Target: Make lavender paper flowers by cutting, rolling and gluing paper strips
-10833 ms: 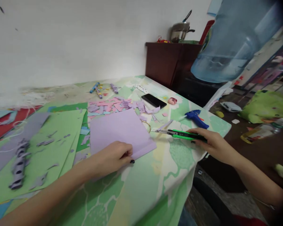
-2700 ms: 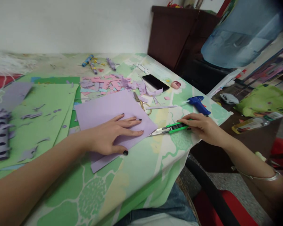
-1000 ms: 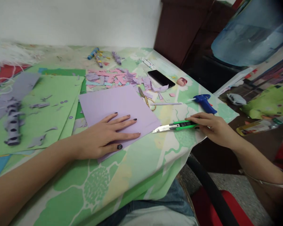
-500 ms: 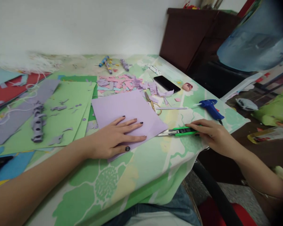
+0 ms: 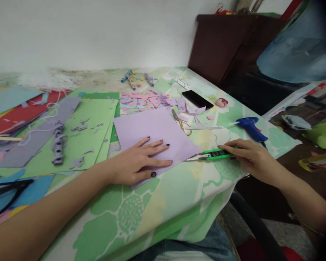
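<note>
A sheet of purple paper (image 5: pixel 152 127) lies on the flowered tablecloth, pressed down by my left hand (image 5: pixel 141 161), whose fingers are spread flat. My right hand (image 5: pixel 256 159) grips a green utility knife (image 5: pixel 216 154) by its handle. The knife's blade is out and reaches under the paper's right corner, so its tip is hidden. Just beyond the sheet lie gold-handled scissors (image 5: pixel 181 121) and a thin purple paper strip (image 5: pixel 206 128). Pink and purple paper scraps (image 5: pixel 143 98) are heaped behind the sheet.
Green paper sheets (image 5: pixel 97 119) at left carry a purple rolled tube with holes (image 5: pixel 58 145) and cut bits. A black phone (image 5: pixel 197 99) and a blue glue gun (image 5: pixel 251 128) lie at right. White string (image 5: pixel 49 80) is piled near the wall. The table's front edge is close to my lap.
The whole view has shifted, so everything appears a little farther right and slightly lower. Both hands, the paper and the knife keep nearly the same positions relative to each other.
</note>
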`<action>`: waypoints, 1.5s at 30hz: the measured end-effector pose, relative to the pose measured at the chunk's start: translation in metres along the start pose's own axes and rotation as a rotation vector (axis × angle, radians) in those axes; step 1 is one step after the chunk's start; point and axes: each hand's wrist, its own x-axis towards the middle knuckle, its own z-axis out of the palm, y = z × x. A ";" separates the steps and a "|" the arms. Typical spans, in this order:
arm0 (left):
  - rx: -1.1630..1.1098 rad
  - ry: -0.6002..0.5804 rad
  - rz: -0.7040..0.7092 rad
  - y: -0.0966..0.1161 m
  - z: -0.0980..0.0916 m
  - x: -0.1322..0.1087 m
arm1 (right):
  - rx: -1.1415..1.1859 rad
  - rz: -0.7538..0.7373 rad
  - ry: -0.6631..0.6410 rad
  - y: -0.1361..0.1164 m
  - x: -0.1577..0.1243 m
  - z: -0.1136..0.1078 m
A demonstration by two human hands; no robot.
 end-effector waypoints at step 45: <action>-0.095 0.076 0.026 -0.007 0.006 -0.004 | -0.051 0.005 -0.013 -0.022 0.002 -0.008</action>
